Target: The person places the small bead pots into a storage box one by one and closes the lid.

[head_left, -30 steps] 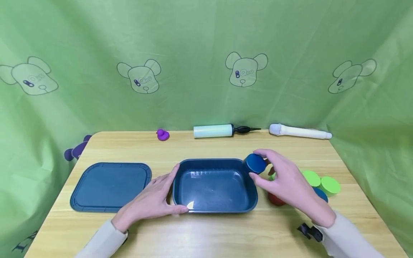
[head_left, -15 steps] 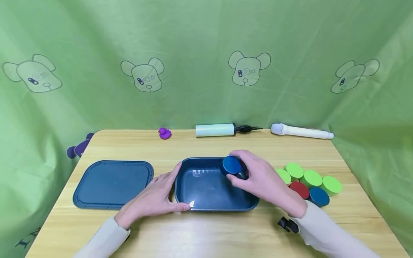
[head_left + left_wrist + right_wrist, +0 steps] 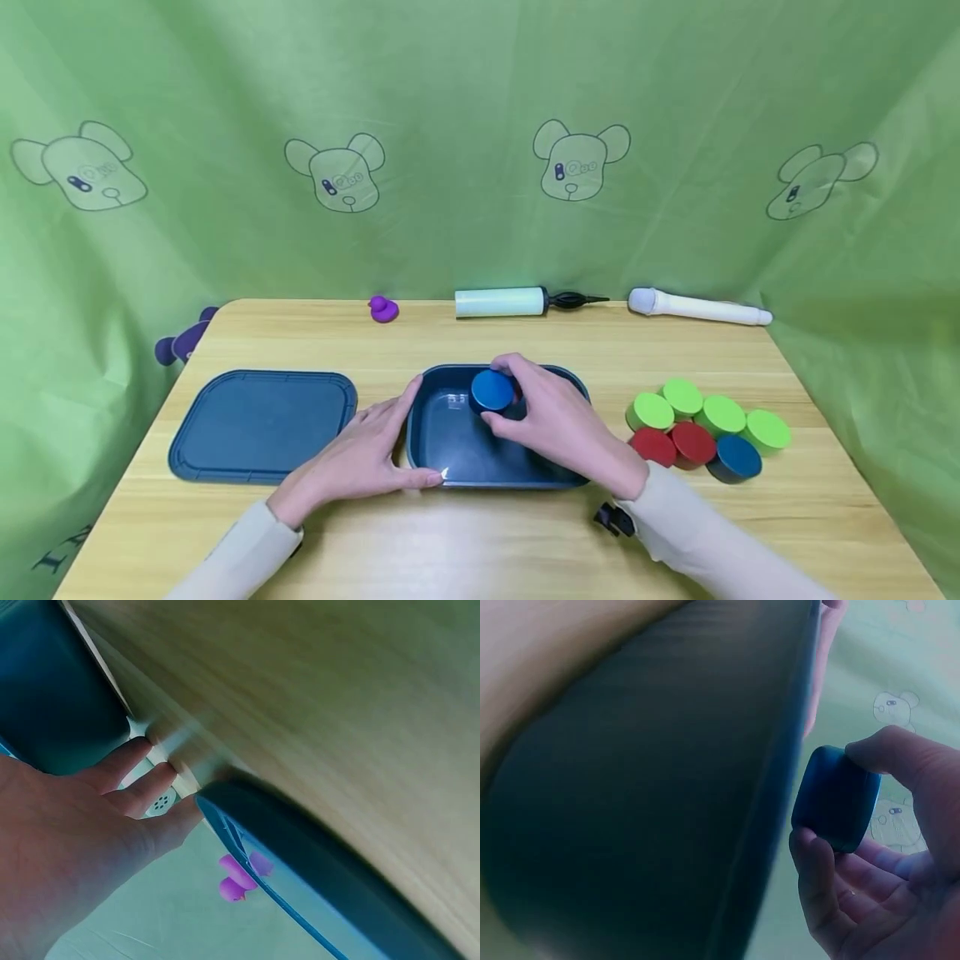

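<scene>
One blue cylinder [image 3: 492,391] is pinched by the right hand [image 3: 558,421] over the dark blue tub [image 3: 472,457], whose left end the spread left hand [image 3: 356,462] touches.

Head view: box [image 3: 465,446] part-hidden behind right hand [image 3: 551,421], sleeves [image 3: 243,554] cut off at bottom, cloth text [image 3: 573,169] too small to read, box blurry in right wrist view

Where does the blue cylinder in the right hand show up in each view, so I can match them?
Head: blue cylinder just below centre, in the right hand.
Left wrist: not visible.
Right wrist: right of centre, in that same hand.
Shared landmark: green backdrop, at the head view's top, the left wrist's bottom, the right wrist's right side.
</scene>
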The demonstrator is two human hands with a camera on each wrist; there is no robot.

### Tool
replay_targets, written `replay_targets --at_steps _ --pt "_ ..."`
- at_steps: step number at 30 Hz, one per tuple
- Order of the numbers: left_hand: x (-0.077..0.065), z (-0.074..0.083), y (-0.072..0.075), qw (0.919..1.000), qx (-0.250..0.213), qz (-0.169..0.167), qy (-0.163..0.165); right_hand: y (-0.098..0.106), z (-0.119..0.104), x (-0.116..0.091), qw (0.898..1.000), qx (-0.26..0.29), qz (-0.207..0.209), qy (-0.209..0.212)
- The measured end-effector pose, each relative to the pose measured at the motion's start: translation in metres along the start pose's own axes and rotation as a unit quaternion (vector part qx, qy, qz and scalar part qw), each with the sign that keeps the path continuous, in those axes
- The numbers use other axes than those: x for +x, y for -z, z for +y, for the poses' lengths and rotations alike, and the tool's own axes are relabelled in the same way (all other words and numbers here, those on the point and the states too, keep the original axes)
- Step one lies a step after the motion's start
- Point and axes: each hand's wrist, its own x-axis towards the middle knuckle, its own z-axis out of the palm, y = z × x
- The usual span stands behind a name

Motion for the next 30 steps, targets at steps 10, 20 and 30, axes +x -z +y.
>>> replay_targets --at_steps 10,20,30 --pt "-0.001 -0.002 0.0 1.0 0.0 0.005 -0.003 -0.019 -0.01 0.013 1.0 -0.013 -0.015 -0.004" --pt "0.003 -0.001 -0.002 0.9999 -0.009 -0.009 -0.01 -0.028 -0.018 0.031 0.997 -0.017 -0.058 -0.042" --pt "0.0 -0.003 0.001 0.9999 -0.001 -0.012 -0.002 -0.052 -0.015 0.043 0.995 -0.021 -0.083 -0.044"
